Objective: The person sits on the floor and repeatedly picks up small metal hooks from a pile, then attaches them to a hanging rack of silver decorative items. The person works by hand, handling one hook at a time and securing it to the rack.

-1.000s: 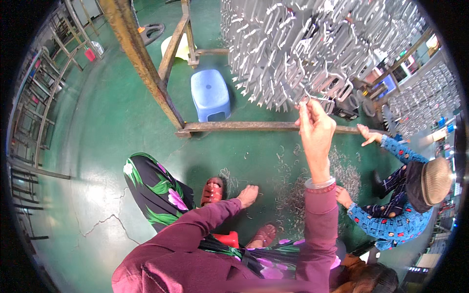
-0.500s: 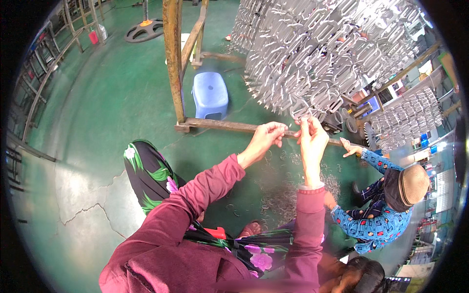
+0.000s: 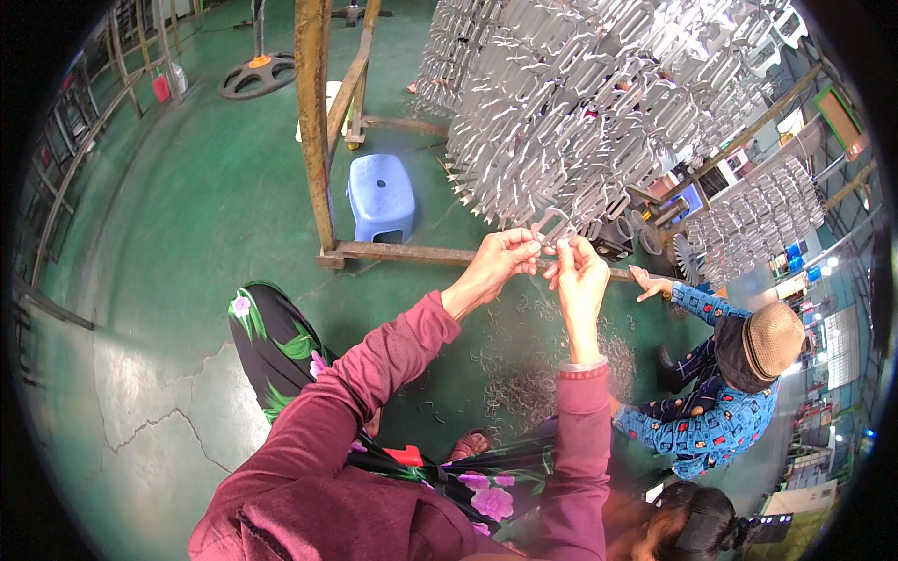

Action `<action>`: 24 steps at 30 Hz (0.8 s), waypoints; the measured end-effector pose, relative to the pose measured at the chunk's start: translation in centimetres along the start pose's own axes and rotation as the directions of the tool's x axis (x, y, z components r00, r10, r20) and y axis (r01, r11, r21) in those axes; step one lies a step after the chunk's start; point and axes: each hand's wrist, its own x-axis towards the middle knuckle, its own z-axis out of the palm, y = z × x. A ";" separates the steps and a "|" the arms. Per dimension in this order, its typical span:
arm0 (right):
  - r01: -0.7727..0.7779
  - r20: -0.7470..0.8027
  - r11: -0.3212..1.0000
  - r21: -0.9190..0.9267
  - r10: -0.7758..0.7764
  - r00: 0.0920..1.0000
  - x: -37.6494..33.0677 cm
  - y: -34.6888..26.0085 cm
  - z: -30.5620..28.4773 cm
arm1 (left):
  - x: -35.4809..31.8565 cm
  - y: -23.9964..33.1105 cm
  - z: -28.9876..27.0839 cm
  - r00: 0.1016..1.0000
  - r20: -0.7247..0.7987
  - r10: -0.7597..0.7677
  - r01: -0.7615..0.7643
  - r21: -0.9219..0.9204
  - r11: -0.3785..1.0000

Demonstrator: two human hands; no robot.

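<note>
Rows of slotted silver metal parts hang in a dense cluster ahead of me. At its lower edge, my left hand pinches the bottom end of one slotted metal part. Close beside it, my right hand is closed too, thumb against fingers. What sits between its fingertips is too small to make out. Both hands are above a rusty horizontal bar. Thin curved metal pieces lie scattered on the green floor below.
A blue plastic stool stands beyond the bar, right of a rusty upright post. To my right, a co-worker in a straw hat has a hand at the bar. Another person's dark hair shows low down. More parts hang farther right.
My hands have come nearer each other at the cluster's lower edge, and a slotted part now shows between them. The whole view has shifted slightly.
</note>
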 end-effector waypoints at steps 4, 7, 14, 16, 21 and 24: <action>0.040 -0.013 0.999 -0.037 -0.040 0.999 0.0 0.2 0.1 | -0.6 0.2 -0.3 0.999 0.005 -0.042 0.042 0.016 0.999; 0.115 -0.011 0.978 -0.173 -0.118 0.993 0.2 1.0 -0.5 | -0.7 0.1 -0.4 0.993 0.037 -0.112 0.108 0.091 0.990; 0.115 0.154 0.972 -0.203 -0.085 0.985 1.5 -1.7 -0.7 | -0.3 1.2 -2.3 0.976 0.137 -0.171 0.153 0.136 0.979; 0.113 0.166 0.967 -0.227 -0.076 0.983 1.7 -2.8 -0.9 | -0.4 2.1 -1.7 0.969 0.182 -0.166 0.153 0.086 0.984; 0.044 0.189 0.960 -0.275 0.009 0.982 2.7 -1.7 -1.5 | 1.2 1.1 -2.1 0.941 0.214 -0.262 0.247 0.094 0.965; -0.014 0.207 0.956 -0.293 0.078 0.975 3.5 -2.2 -0.9 | 1.5 1.1 -3.0 0.933 0.233 -0.275 0.265 0.073 0.961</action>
